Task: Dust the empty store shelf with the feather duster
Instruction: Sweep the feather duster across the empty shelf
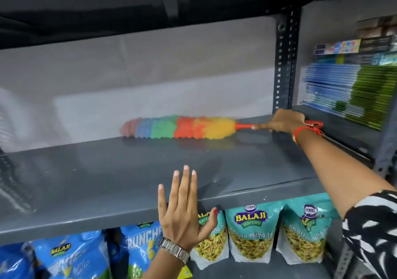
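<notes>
Here right hand (283, 121) grip closed on feather duster (178, 127) lying along shelf (129, 171); left hand (184, 212) open.

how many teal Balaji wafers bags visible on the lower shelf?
3. One sits partly behind the left hand, one in the middle, one at right beside the right forearm. More may be hidden.

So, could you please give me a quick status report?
Right hand gripping feather duster, sweeping grey shelf. Left hand open, empty. Nothing in the way.
</notes>
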Available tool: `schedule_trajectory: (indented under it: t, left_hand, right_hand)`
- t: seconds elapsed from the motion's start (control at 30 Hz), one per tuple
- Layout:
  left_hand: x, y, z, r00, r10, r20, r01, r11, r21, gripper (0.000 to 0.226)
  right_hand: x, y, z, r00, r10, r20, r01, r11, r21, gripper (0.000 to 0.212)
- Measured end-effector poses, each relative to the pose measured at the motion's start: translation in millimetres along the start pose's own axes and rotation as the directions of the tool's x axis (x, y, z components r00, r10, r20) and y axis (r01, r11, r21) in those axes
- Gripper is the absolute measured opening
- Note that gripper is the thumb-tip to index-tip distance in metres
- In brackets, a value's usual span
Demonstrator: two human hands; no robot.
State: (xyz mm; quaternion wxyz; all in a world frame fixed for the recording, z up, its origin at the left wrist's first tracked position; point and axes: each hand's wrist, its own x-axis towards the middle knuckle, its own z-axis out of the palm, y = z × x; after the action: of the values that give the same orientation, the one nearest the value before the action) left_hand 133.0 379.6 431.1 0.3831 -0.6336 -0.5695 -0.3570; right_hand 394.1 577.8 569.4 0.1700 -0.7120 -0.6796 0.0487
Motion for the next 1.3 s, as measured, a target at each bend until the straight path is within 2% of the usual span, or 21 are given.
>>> schedule_trajectory:
  t: [0.13, 0.3, 0.43, 0.63, 0.73, 0.83, 1.03, 1.2, 1.3]
  left_hand:
    - [2, 0, -2, 1.0, -0.006, 0.024, 0.007, 0.999, -0.037, 0.072]
    - [4, -5, -18, 0.997, -0.05, 0.062, 0.059, 0.986, -0.158, 0.068]
    - [6, -38, -31, 0.988, -0.149, 0.046, 0.153, 0.982, -0.112, 0.066]
    - [7, -96, -46, 0.941, -0.334, 0.052, 0.334, 0.942, 0.019, 0.065]
    - [2, -110, -49, 0.939, -0.314, 0.142, 0.31, 0.95, 0.045, 0.065]
    - [-1, -114, -50, 0.944, -0.256, 0.209, 0.258, 0.966, 0.019, 0.064]
    - [-1, -116, -55, 0.939, -0.231, 0.254, 0.253, 0.966, -0.057, 0.063]
    - [-4, -134, -62, 0.943, -0.207, 0.261, 0.237, 0.967, -0.09, 0.067]
    - [-10, -162, -73, 0.937, -0.256, 0.237, 0.277, 0.959, -0.059, 0.068]
  right_hand:
    - [1, -17, 1, 0.995, -0.098, 0.018, 0.095, 0.986, 0.14, 0.084]
    - [-16, -67, 11, 0.968, -0.253, 0.006, 0.244, 0.942, 0.232, 0.071]
    - [-45, -127, 27, 0.916, -0.399, 0.051, 0.378, 0.897, 0.229, 0.066]
    - [-80, -205, 68, 0.784, -0.612, 0.101, 0.583, 0.782, 0.22, 0.066]
    - [-83, -226, 84, 0.773, -0.624, 0.111, 0.595, 0.775, 0.211, 0.066]
    - [-70, -239, 88, 0.811, -0.569, 0.134, 0.545, 0.819, 0.178, 0.065]
    - [-49, -257, 89, 0.884, -0.463, -0.066, 0.467, 0.883, 0.048, 0.059]
    - [-56, -281, 92, 0.882, -0.47, -0.017, 0.467, 0.87, 0.157, 0.062]
    - [-74, -302, 93, 0.86, -0.51, 0.008, 0.498, 0.842, 0.21, 0.064]
